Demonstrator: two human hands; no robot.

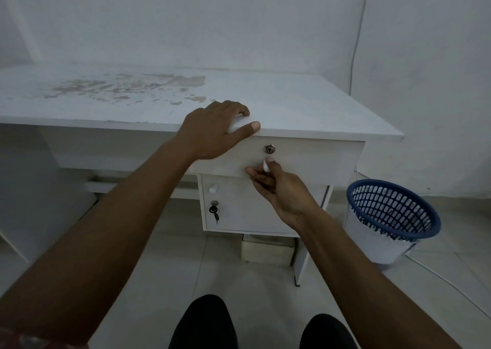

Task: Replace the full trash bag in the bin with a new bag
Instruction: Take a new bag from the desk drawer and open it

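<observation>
Hands work at one counter [292, 104]: left hand [212, 131] rests open on its edge, right hand [276, 186] pinches one white drawer knob [265, 166], near one blue bin [393, 210].

Forearms [138, 202] bare — black trousers [204, 324] over both knees
</observation>
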